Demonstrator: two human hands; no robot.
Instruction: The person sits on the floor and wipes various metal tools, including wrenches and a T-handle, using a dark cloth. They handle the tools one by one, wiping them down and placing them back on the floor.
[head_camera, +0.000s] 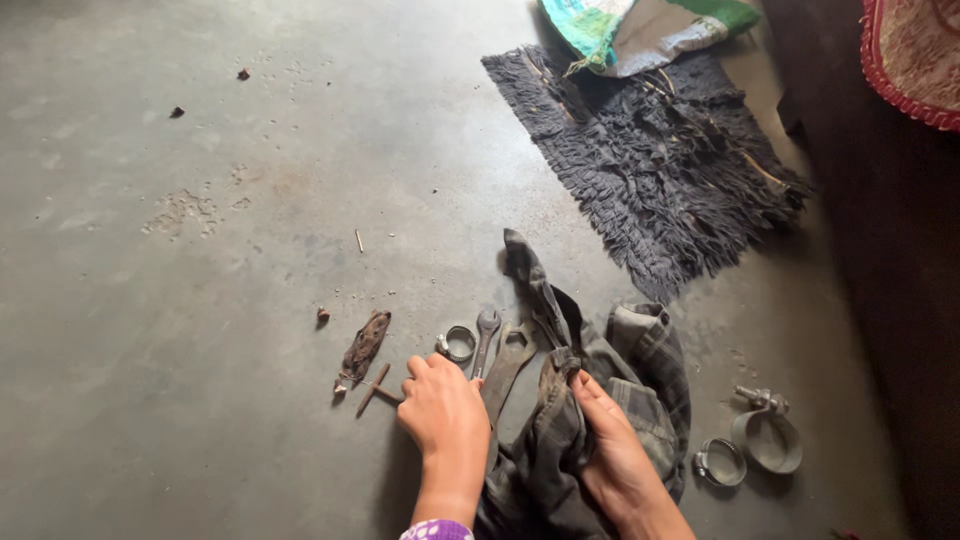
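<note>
Grey cloth bag (600, 400) gripped by right hand (615, 450); left hand (445, 410) on spanners (495, 360)

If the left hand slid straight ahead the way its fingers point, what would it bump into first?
Probably the small open-ended spanner just beyond the left hand, with the metal hose clamp beside it; depth is hard to judge.

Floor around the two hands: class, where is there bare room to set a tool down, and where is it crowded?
Bare concrete floor lies left of the rusty scrap. Crowded: wrenches, ring clamp, dark cloth by both hands; pipe clamps right.
</note>
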